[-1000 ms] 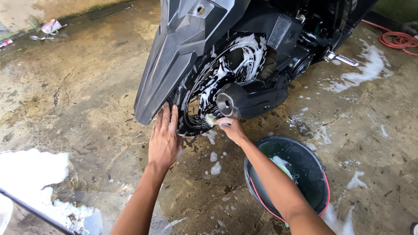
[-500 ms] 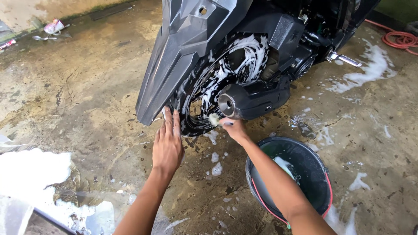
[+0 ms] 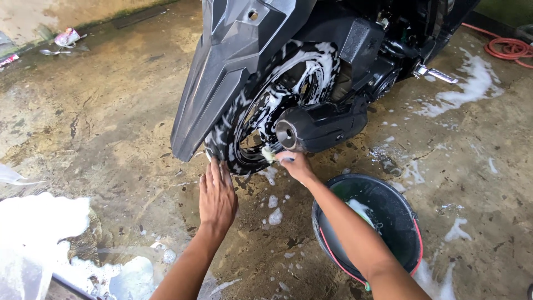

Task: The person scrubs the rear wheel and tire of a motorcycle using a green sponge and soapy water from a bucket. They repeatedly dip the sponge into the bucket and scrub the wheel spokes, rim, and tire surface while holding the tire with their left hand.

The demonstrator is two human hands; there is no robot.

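Two hands on the job and we're mid-scrub on the back end of this black scooter (image 3: 311, 50). It sits on the wet concrete floor (image 3: 111, 128) with its tail toward us, long axis running from the rear fender (image 3: 222, 83) near us up and away to the top right of the view, so the nose is out of frame.

Rear wheel (image 3: 277, 105) is already lathered, foam all over the spokes and tyre, standing upright behind the fender. The stubby exhaust muffler (image 3: 316, 125) lies beside it, open end facing us.

Black bucket (image 3: 411, 233) of soapy water sits just right of the wheel, under our right forearm.

Our left hand (image 3: 217, 197) is flat and open, fingertips resting against the bottom of the tyre. Our right hand (image 3: 297, 165) is closed around a small pale sponge (image 3: 269, 154), pressed at the lower rim just under the muffler.

We reckon the next bit calls for working the sponge around the rim without knocking the muffler.
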